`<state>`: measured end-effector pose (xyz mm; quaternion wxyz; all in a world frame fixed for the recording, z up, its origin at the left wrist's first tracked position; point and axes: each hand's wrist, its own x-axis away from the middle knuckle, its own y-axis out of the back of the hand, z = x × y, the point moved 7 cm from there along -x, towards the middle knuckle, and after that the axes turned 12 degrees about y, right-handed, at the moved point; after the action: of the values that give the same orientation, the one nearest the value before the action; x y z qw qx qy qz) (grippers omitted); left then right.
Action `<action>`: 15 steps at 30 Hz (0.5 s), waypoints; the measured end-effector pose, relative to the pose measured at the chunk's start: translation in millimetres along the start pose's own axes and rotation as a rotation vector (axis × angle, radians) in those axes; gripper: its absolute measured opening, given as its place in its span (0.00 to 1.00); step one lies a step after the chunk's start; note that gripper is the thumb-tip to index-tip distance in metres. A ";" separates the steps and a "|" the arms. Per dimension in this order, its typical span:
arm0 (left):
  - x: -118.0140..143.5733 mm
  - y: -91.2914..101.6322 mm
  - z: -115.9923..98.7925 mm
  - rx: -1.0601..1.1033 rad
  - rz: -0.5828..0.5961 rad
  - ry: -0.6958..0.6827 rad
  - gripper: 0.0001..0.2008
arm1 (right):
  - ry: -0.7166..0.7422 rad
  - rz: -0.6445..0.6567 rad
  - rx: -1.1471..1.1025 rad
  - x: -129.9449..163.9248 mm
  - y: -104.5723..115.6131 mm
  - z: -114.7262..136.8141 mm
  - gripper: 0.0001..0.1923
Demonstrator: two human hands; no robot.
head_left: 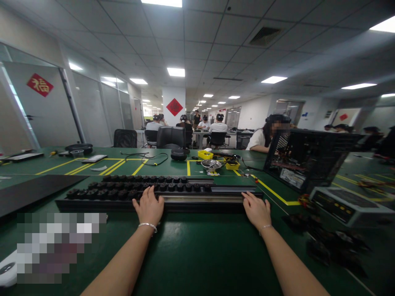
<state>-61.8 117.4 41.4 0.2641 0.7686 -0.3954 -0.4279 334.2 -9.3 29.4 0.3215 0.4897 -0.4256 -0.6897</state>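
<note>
Long black rails [197, 204] lie side by side across the green table in front of me. Rows of small round black knob-like pieces [111, 193] sit along them, mostly on the left and middle. My left hand [149, 209] rests on the nearest rail, fingers apart, its fingertips at the right end of the front row of pieces. Near the right end of the same rail, my right hand [257, 209] touches the edge with its fingers stretched out. Nothing shows gripped in either hand, though the undersides of the fingers are hidden.
On the right stand an open computer case [308, 158] and a power supply [348, 205], with dark blurred parts [336, 242] nearby. A metal bowl [211, 164] and yellow trays [205, 154] are behind the rails. A black sheet [33, 191] lies left. A person [262, 137] sits across.
</note>
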 end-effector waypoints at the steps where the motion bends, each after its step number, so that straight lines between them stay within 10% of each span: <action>1: -0.2 0.0 0.2 0.004 0.004 0.002 0.25 | 0.000 0.000 0.000 0.1 0.2 0.2 0.26; 15: -1.0 -2.1 1.9 0.056 0.041 0.026 0.28 | -0.001 -0.006 0.022 1.5 2.1 2.7 0.25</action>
<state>-63.0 119.2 39.3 0.2563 0.7729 -0.4194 -0.4012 331.3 -10.7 31.1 0.3138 0.4940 -0.4320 -0.6862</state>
